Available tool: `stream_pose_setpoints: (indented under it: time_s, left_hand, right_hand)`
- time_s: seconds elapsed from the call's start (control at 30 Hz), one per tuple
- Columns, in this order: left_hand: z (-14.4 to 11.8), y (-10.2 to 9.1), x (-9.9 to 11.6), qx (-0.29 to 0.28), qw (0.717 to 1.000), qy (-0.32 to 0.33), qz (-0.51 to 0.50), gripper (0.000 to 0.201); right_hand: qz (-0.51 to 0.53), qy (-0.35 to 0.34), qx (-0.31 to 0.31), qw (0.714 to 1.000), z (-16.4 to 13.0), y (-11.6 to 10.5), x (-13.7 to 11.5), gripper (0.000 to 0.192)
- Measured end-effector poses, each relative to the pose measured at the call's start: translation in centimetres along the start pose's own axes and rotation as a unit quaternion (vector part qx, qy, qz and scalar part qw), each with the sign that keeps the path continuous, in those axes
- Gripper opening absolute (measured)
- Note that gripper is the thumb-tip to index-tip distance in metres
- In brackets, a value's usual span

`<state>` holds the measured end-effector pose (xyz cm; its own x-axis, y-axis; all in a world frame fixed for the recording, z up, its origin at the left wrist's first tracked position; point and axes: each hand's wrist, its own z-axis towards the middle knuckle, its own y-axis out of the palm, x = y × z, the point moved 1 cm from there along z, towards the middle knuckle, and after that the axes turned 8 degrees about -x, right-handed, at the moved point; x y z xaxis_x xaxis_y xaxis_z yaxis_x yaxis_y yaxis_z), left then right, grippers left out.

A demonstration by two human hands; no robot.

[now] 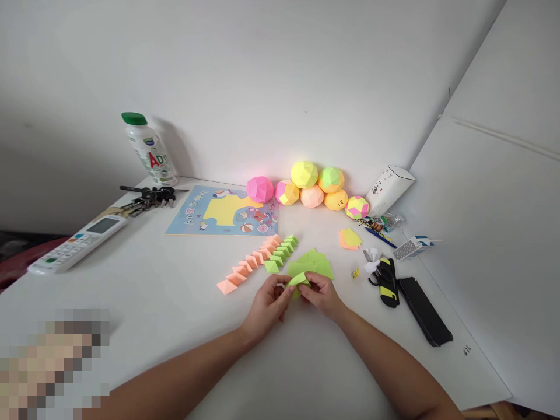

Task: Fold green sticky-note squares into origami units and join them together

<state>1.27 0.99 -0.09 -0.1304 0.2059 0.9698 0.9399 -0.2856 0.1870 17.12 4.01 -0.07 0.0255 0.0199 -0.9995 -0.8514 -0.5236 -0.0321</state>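
Between my two hands is a small piece of green paper, partly folded. My left hand pinches its left side between thumb and fingers. On the other side, my right hand grips the paper's right edge. Just beyond the hands lies a loose pile of flat green paper sheets. Left of that pile runs a row of folded green paper units. Beside it stretches a longer diagonal row of folded peach paper units.
Several faceted paper balls sit against the wall. A blue picture sheet, a bottle and a white remote control are at the left. To the right lie orange and yellow paper, a black-and-yellow cutter and a black phone.
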Motion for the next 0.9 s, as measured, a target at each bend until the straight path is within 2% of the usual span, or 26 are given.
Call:
stream_pose_setpoints:
  time_s: [0.1,0.27,0.47,0.6,0.77,0.9]
  left_hand:
    - [0.09,-0.05,-0.35,-0.004,1.0,-0.012,0.01,0.029]
    - [0.14,-0.01,-0.59,0.001,1.0,-0.02,-0.012,0.028]
    - [-0.17,0.14,-0.04,0.0,0.999,-0.017,-0.035,0.027]
    - [-0.09,0.2,0.07,0.022,0.997,-0.012,-0.066,0.028]
    - [0.11,0.17,-0.28,-0.006,0.999,-0.016,-0.045,0.031]
    - [0.04,0.03,-0.52,-0.006,1.0,-0.001,-0.026,0.032]
  right_hand:
    - [0.011,0.017,-0.001,1.0,-0.04,-0.04,0.4,0.015]
    - [0.01,0.039,-0.004,0.999,-0.11,-0.17,0.87,0.02]
    - [-0.017,0.024,-0.013,0.999,-0.08,0.0,0.34,0.028]
    - [-0.026,0.012,-0.02,0.999,-0.06,0.06,0.13,0.02]
    - [-0.023,0.012,-0.021,0.999,-0.07,-0.07,0.53,0.021]
    - [-0.004,0.025,-0.008,1.0,-0.06,-0.19,1.02,0.028]
